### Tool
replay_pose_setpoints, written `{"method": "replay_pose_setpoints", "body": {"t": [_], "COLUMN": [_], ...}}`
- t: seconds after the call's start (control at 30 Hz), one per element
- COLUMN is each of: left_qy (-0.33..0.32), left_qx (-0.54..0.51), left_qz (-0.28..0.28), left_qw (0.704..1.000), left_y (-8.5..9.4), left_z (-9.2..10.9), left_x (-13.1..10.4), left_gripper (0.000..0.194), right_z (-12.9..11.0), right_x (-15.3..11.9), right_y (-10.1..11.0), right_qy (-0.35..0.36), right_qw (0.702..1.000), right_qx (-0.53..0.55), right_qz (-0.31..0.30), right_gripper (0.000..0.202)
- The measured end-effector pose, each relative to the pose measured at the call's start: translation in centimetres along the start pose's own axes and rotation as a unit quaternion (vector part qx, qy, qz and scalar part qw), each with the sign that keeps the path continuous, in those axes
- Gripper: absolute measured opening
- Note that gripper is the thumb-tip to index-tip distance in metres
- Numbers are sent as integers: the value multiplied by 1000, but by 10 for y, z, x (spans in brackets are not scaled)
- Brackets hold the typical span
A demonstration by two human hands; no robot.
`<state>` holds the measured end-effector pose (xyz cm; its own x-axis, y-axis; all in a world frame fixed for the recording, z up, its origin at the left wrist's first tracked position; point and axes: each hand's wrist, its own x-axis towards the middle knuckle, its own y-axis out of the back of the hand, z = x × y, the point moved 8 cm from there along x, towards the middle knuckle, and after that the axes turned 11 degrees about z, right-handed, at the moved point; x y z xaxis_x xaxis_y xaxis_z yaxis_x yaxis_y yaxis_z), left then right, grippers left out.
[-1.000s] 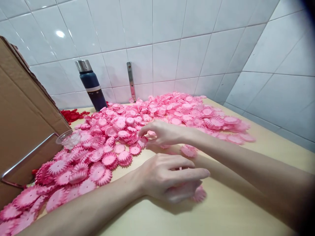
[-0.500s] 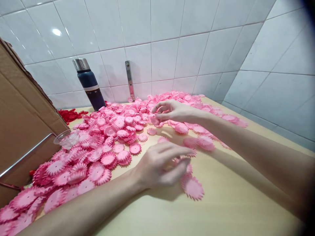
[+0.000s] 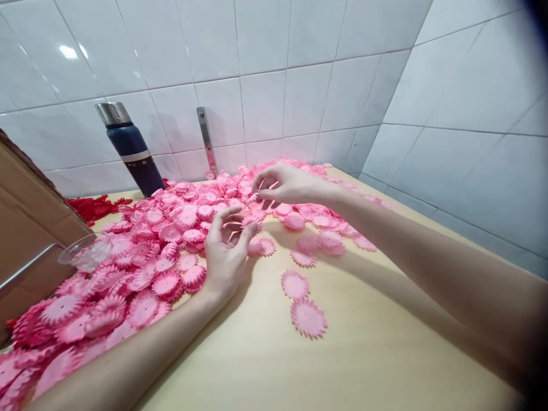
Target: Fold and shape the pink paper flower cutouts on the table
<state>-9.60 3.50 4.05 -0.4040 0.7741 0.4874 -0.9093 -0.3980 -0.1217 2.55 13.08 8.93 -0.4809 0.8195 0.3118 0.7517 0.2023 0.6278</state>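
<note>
Thin pink flower-shaped discs with notched edges lie in a large heap [image 3: 169, 231] across the table. My left hand [image 3: 226, 245] is curled in front of the heap, thumb and fingers around the edge of one pink disc [image 3: 252, 221]. Just beyond it, my right hand [image 3: 285, 184] hovers over the heap, its thumb and fingertips pinched at another pink disc [image 3: 254, 198], partly hidden against the pile. Two loose discs, one upper [image 3: 294, 284] and one lower [image 3: 309, 318], lie on the table right of my left hand.
A dark blue bottle [image 3: 136, 154] with a steel cap stands at the back, near a metal bracket [image 3: 206, 137] on the tiled wall. Red pieces [image 3: 96, 208], a clear plastic cup [image 3: 81, 251] and a cardboard box [image 3: 34, 217] are at left. The table [image 3: 257, 354] is pale wood.
My left hand has moved away from the loose discs, leftward and up toward my right hand, with a disc at its fingers. The view has shifted right.
</note>
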Motion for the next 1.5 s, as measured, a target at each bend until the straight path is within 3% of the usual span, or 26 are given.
{"method": "replay_pose_setpoints", "body": {"t": [0.07,0.13,0.17,0.23,0.27,0.33,0.4,0.47,0.5,0.53,0.6,0.63,0.7,0.77,0.9,1.07,1.23,1.37,1.43,1.5], "left_qy": [-6,-16,-23,-25,-18,7,28,23,14,4,-2,0,10,16,12,4,15,12,12,14], "left_qx": [12,17,18,17,15,2,-14,-18,-17,-17,-17,-17,-15,-12,1,21,42,67,72,71], "left_qz": [-4,-5,-1,9,15,24,31,42,47,50,45,36,7,-26,-78,-118,-128,-133,-124,-110], "left_qw": [1000,1000,1000,999,1000,1000,999,999,999,999,999,999,1000,999,997,993,991,989,990,991], "left_y": [0,1,2,4,5,6,7,9,9,10,9,8,4,-1,-8,-14,-14,-14,-13,-12], "left_z": [1,1,1,-1,-3,-7,-10,-10,-8,-7,-6,-6,-7,-6,-2,1,-4,-4,-3,-2], "left_x": [0,0,0,2,3,4,6,7,8,8,8,8,5,2,-4,-11,-14,-15,-14,-13], "left_gripper": [29,26,24,23,24,31,41,44,44,43,45,48,51,50,43,33,28,25,26,28], "right_z": [5,5,3,-1,-5,-15,-19,-16,-12,-9,0,4,9,10,11,24,41,41,36,26], "right_x": [3,0,-3,-20,-34,-68,-92,-96,-91,-80,-49,-37,-28,-33,-56,-81,-86,-84,-86,-93], "right_y": [14,19,16,-4,-18,-43,-59,-69,-71,-70,-52,-37,-9,7,14,7,1,-2,-4,-13], "right_qy": [8,10,2,-31,-57,-112,-147,-148,-134,-108,-55,-46,-33,-28,-22,-52,-85,-75,-73,-80], "right_qw": [992,983,982,974,954,875,809,795,809,843,933,963,985,987,990,983,975,970,964,950], "right_qx": [-116,-183,-185,-122,-69,20,60,81,91,99,107,114,142,155,136,177,207,233,253,285], "right_qz": [45,16,-31,-188,-288,-470,-567,-583,-566,-517,-339,-240,-93,-28,4,-19,-7,-7,-27,-104], "right_gripper": [28,28,23,22,26,31,36,37,35,33,26,25,23,22,23,29,29,26,26,26]}}
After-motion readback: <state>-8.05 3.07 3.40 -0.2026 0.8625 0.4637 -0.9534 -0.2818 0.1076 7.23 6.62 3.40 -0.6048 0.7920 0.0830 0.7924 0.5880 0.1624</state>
